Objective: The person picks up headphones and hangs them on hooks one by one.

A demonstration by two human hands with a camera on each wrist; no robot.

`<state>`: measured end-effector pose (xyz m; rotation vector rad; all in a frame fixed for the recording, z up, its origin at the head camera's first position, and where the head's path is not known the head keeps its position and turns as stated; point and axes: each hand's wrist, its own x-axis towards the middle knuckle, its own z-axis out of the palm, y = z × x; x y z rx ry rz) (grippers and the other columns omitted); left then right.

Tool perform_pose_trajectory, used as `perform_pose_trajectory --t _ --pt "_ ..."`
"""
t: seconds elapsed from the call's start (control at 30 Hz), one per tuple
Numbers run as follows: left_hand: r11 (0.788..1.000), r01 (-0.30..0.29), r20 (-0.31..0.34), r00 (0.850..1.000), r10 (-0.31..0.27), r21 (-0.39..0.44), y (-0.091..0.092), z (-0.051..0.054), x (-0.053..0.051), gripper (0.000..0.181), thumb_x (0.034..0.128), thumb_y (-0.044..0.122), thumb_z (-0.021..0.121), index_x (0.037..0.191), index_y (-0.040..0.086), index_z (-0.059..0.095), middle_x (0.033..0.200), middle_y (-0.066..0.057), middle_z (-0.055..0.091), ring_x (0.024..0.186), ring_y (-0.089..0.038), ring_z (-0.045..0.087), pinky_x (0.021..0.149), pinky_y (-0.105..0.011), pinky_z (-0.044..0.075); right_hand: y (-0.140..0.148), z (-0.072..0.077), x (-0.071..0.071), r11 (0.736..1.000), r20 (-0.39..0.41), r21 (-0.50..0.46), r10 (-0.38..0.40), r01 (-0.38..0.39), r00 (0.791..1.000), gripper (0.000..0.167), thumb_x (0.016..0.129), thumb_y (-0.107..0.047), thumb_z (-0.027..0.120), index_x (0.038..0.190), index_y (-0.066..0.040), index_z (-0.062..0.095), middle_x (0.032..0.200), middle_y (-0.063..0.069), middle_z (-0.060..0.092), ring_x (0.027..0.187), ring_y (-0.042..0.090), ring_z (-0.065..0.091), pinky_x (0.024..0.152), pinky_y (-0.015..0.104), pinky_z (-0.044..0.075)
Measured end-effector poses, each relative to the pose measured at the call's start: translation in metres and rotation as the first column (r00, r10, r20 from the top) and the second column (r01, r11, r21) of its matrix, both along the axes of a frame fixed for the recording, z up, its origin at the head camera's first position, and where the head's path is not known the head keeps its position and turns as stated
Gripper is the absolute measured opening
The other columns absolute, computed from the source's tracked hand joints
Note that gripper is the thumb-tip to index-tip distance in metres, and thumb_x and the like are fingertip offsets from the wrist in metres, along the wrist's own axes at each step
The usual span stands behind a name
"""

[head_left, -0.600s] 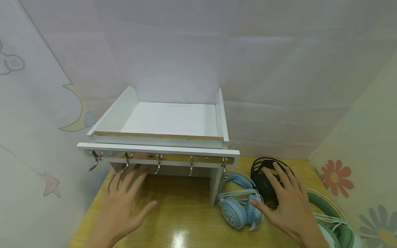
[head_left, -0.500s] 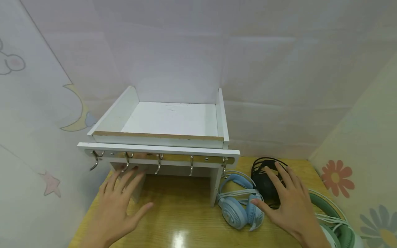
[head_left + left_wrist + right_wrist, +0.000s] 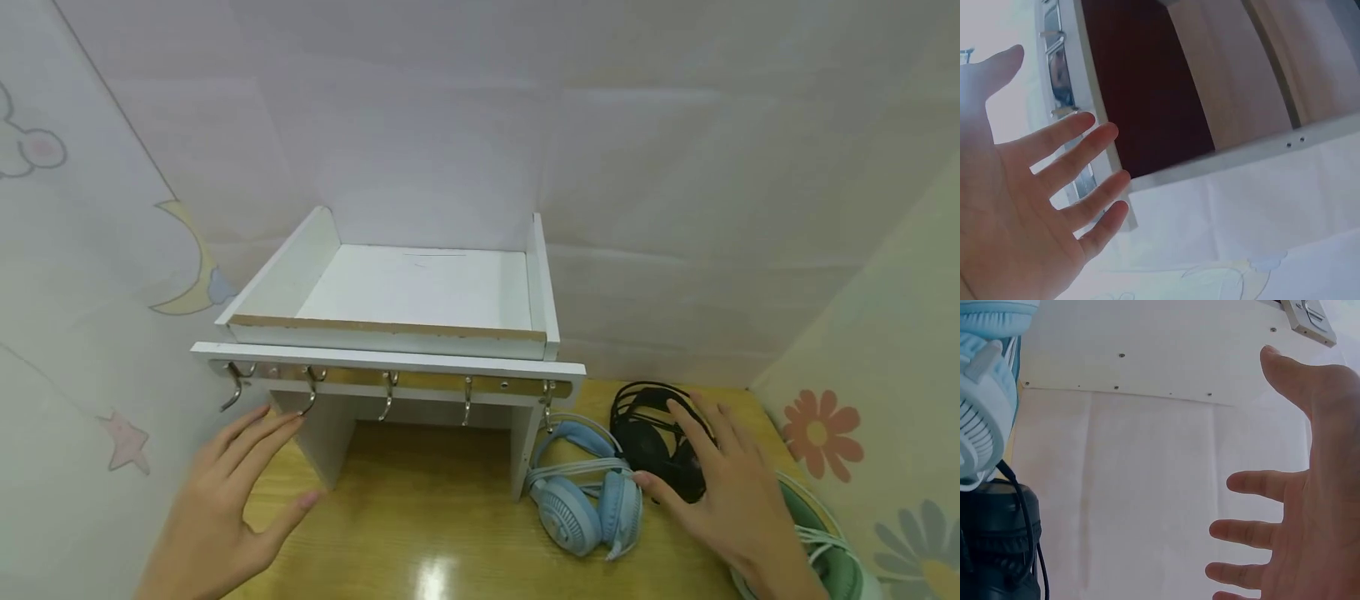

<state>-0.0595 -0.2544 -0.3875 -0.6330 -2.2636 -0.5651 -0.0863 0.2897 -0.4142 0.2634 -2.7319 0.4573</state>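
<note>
A white wooden shelf (image 3: 420, 287) stands on the table, with a front rail (image 3: 420, 379) that carries several metal hooks. My left hand (image 3: 225, 500) hovers near the rail's left end, fingers spread and nothing in it; the left wrist view shows its palm (image 3: 1022, 212) beside the rail. Over the table's right side my right hand (image 3: 742, 500) is held with fingers spread, also holding nothing. Nearest to it lie black headphones (image 3: 652, 442), partly hidden behind its fingers, and light blue headphones (image 3: 588, 500) with their cable bundled. Green headphones (image 3: 832, 542) are partly covered by the right wrist.
The wooden table (image 3: 405, 533) extends beneath the shelf between its side panels. A pale fabric backdrop (image 3: 675, 208) rises behind, and printed side panels with a moon (image 3: 187, 267) and flowers (image 3: 821, 433) close in left and right.
My left hand has moved left and out from the shelf's front. My right hand has shifted slightly right. The shelf and headphones have stayed in place.
</note>
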Motion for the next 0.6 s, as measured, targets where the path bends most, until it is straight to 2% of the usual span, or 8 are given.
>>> perform_pose_trajectory --t 0.07,0.2,0.3,0.47,0.6 --pt "1.0 0.007 -0.023 1.0 -0.007 0.018 -0.002 0.003 0.001 0.075 0.1017 0.069 0.058 0.141 0.006 0.069 0.135 -0.012 0.071 0.145 -0.031 0.052 0.129 -0.024 0.025 0.007 0.0 0.0 1.0 0.016 -0.019 0.008 -0.008 1.0 0.101 0.086 -0.057 0.084 0.168 -0.025 0.034 0.171 0.021 0.032 0.149 0.061 0.032 0.1 0.086 0.032" --pt "0.998 0.014 -0.042 0.999 -0.011 0.067 -0.003 0.01 0.003 0.074 0.1026 0.067 0.058 0.136 0.002 0.071 0.132 -0.015 0.072 0.147 -0.019 0.049 0.129 -0.022 0.028 0.027 -0.002 -0.002 0.997 -0.023 -0.062 0.043 -0.045 0.999 0.098 0.086 -0.047 0.088 0.166 -0.017 0.039 0.163 0.027 0.041 0.141 0.06 0.04 0.099 0.081 0.035" --pt "0.991 0.041 -0.088 0.996 -0.03 0.13 -0.003 0.017 0.005 0.071 0.1029 0.062 0.062 0.129 -0.003 0.073 0.13 -0.017 0.072 0.145 -0.012 0.051 0.126 -0.02 0.032 0.041 -0.004 -0.003 0.996 -0.043 -0.078 0.049 -0.053 0.998 0.095 0.085 -0.043 0.089 0.163 -0.011 0.044 0.158 0.028 0.046 0.135 0.06 0.045 0.098 0.08 0.037" --pt "0.961 0.131 -0.217 0.973 -0.078 0.242 0.002 0.029 0.004 0.058 0.1035 0.046 0.07 0.114 -0.01 0.076 0.123 -0.02 0.074 0.132 -0.007 0.059 0.117 -0.016 0.043 0.063 -0.006 -0.001 0.994 0.016 -0.105 0.013 -0.011 1.0 0.091 0.09 -0.041 0.085 0.164 -0.01 0.041 0.158 0.032 0.045 0.136 0.064 0.043 0.099 0.083 0.035" --pt "0.932 0.152 -0.288 0.956 -0.054 0.33 0.008 0.034 0.001 0.043 0.1029 0.029 0.073 0.108 -0.013 0.077 0.115 -0.02 0.077 0.123 -0.005 0.065 0.108 -0.012 0.048 0.076 -0.008 0.0 0.993 0.042 -0.112 -0.021 0.026 0.999 0.09 0.092 -0.041 0.083 0.165 -0.012 0.039 0.155 0.037 0.046 0.135 0.065 0.042 0.098 0.086 0.034"
